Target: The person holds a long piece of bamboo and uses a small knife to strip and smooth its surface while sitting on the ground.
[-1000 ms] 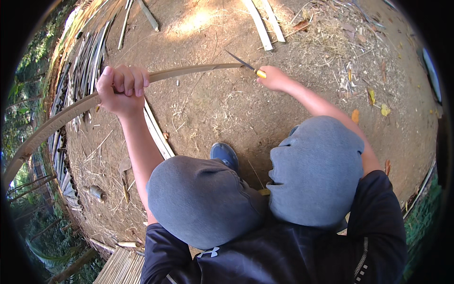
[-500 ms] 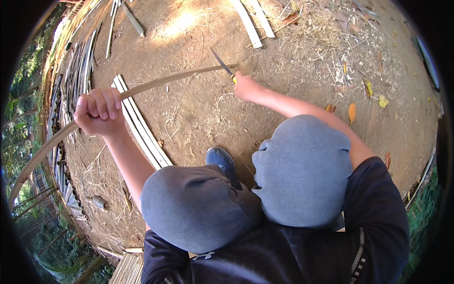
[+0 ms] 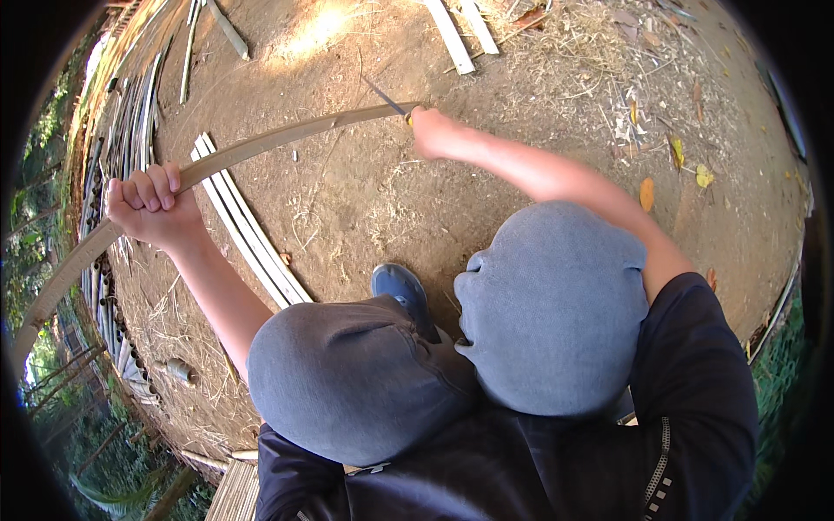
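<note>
A long, flat bamboo strip [image 3: 287, 135] bends from the far left rim across to the middle of the view. My left hand [image 3: 149, 204] is wrapped round it, out beyond my left knee. Farther ahead, my right hand [image 3: 434, 133] is closed on the handle of a knife [image 3: 388, 97], whose yellow handle shows only in part. The thin dark blade points away to the upper left and crosses the strip near its right end. Whether my right fingers also touch that end is hidden.
Pale split strips [image 3: 248, 230] lie on the dirt ground right of my left forearm. Several poles [image 3: 139, 122] are stacked at the left. Two more pale strips [image 3: 450, 36] lie far ahead, near shavings [image 3: 573, 69]. My shoe [image 3: 401, 291] stands between my knees.
My left hand has shifted left and my right hand left and slightly farther away, with the strip and the knife moving along. The strip's broad face now shows more.
</note>
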`<state>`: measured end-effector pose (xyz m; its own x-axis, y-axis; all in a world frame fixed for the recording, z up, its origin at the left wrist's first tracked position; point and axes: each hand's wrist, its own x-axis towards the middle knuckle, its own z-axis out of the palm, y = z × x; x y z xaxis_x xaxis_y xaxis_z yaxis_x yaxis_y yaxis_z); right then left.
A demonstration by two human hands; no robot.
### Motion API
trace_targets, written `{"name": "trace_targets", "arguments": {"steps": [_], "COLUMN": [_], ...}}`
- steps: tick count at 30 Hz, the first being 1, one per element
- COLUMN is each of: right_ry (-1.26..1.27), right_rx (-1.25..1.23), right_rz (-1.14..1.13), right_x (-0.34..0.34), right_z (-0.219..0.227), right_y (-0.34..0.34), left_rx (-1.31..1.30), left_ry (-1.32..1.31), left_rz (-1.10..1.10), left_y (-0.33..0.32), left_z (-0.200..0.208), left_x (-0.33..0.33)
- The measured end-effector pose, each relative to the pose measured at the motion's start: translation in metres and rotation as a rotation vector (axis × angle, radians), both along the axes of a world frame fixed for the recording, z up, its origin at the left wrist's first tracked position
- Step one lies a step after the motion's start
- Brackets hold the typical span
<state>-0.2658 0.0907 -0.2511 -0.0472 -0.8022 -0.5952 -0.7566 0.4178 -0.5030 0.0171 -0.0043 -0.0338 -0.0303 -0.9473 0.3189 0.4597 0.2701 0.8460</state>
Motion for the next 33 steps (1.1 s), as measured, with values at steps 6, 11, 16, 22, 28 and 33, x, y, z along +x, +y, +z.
{"name": "trace_targets", "arguments": {"steps": [6, 11, 16, 22, 28, 33], "right_ry": [0.000, -0.009, 0.054, 0.089, 0.040, 0.098], "right_rx": [0.008, -0.002, -0.001, 0.083, 0.002, -0.018], "right_rz": [0.003, -0.016, -0.005, 0.066, 0.042, 0.031], "right_x": [-0.014, -0.005, -0.012, -0.005, -0.005, 0.007], "right_z": [-0.011, -0.002, -0.013, 0.003, -0.004, -0.015], "right_y": [0.004, 0.018, -0.002, -0.018, -0.002, -0.001], "left_rx": [-0.006, -0.001, 0.013, 0.013, 0.005, 0.013], "left_ry": [0.000, 0.005, 0.027, 0.001, 0.006, 0.014], "left_rz": [-0.012, -0.013, 0.036, 0.116, 0.122, 0.130], "left_y": [0.003, 0.002, -0.003, -0.004, 0.005, 0.002], "left_z": [-0.001, -0.005, -0.006, -0.009, -0.004, -0.009], "left_x": [0.009, 0.000, 0.006, 0.011, 0.025, 0.016]}}
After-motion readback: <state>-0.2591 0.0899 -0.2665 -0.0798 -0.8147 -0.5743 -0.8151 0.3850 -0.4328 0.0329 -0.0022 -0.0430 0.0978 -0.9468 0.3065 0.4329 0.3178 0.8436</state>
